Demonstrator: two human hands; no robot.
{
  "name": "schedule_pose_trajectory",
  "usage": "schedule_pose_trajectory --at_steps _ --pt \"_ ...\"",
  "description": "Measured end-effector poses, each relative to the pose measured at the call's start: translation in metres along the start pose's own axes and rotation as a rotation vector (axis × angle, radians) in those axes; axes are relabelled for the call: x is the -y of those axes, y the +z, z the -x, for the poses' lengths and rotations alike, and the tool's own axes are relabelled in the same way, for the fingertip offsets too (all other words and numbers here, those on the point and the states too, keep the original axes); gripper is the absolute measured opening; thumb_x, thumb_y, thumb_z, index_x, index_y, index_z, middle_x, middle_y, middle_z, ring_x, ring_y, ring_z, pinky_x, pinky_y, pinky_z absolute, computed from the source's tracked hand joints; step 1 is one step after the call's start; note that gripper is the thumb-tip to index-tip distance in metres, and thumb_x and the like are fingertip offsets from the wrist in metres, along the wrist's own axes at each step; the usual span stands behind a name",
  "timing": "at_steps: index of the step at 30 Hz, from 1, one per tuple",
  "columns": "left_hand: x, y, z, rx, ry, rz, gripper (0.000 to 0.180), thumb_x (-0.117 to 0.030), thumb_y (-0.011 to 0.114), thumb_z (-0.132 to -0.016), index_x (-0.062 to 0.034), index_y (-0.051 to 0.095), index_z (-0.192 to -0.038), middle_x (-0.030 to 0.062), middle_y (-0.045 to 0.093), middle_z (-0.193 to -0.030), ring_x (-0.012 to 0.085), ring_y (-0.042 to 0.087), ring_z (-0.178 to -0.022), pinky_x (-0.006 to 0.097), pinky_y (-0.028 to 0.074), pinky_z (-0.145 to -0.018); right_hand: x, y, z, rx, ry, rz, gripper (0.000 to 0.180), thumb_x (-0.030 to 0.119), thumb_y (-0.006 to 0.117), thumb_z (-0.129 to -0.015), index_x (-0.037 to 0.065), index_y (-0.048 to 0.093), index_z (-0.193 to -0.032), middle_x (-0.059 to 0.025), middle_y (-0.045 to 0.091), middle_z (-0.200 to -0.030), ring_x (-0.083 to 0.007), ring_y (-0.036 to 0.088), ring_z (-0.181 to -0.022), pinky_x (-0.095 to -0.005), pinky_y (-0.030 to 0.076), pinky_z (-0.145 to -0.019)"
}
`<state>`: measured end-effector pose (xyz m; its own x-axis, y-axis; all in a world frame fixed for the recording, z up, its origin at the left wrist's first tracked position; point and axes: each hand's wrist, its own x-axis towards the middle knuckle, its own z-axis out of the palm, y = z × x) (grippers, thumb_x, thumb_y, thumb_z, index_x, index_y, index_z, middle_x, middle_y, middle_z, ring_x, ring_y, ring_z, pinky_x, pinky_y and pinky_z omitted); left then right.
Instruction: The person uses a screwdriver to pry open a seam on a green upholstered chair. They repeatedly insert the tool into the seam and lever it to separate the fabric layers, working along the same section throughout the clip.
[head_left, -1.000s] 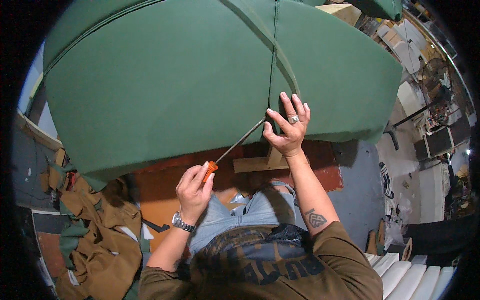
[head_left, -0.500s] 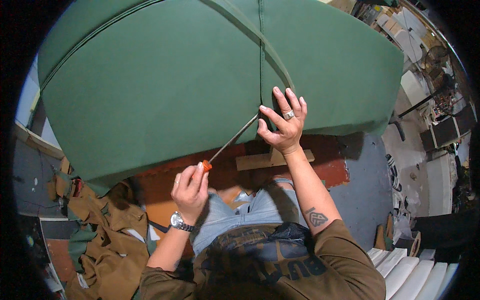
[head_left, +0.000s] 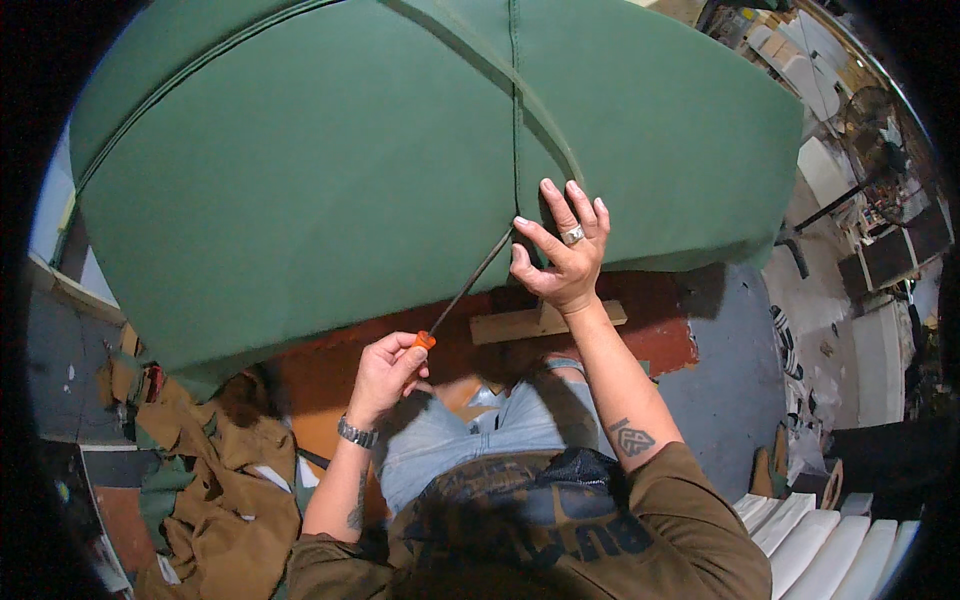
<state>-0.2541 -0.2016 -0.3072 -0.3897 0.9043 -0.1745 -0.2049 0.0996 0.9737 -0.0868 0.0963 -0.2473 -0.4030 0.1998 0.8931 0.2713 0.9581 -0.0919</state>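
My left hand [head_left: 384, 378] grips the orange handle of a screwdriver [head_left: 470, 286]. Its long metal shaft slants up to the right, with the tip at a stitched seam [head_left: 517, 130] in a large green upholstered piece [head_left: 320, 190]. Against this green cover rests my right hand [head_left: 566, 250], fingers spread, thumb and forefinger apart beside the screwdriver tip. A narrow green strip [head_left: 530, 95] curves down across the cover to the right fingertips; whether they press on its end, I cannot tell.
Brown and green fabric scraps [head_left: 225, 480] lie heaped at the lower left. A wooden bar [head_left: 548, 322] shows beneath the green piece. White padded panels [head_left: 830, 550] stand at the lower right, and a black fan [head_left: 870, 130] is at the far right.
My left hand has turned on the handle and moved slightly; the screwdriver shaft is now steeper, its tip still at the seam. My right hand keeps nearly the same place.
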Motion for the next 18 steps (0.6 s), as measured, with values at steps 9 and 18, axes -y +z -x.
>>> schedule_pose_trajectory --at_steps 9,18 --pt "0.029 -0.016 -0.037 0.198 -0.19 0.261 0.051 -0.049 0.058 -0.115 0.0001 0.072 -0.119 0.0058 0.074 -0.085 0.0091 0.058 -0.061 0.025 0.046 -0.055 -0.001 -0.001 0.002 0.021 0.007 0.016 0.034 0.033 0.086 -0.076 0.034 0.084 -0.11 -0.0039 0.065 -0.16 -0.0323 0.051 -0.152 -0.0552 0.025 -0.13" --pt "0.04 -0.009 0.005 0.246 0.003 0.201 0.048 -0.047 0.062 -0.113 -0.0011 0.075 -0.114 0.0043 0.077 -0.087 0.0098 0.063 -0.071 0.026 0.048 -0.063 0.016 -0.065 -0.015 0.404 0.16 -0.4 0.048 0.018 0.076 -0.093 0.016 0.075 -0.141 -0.0113 0.064 -0.16 -0.0356 0.048 -0.157 -0.0567 0.029 -0.131"
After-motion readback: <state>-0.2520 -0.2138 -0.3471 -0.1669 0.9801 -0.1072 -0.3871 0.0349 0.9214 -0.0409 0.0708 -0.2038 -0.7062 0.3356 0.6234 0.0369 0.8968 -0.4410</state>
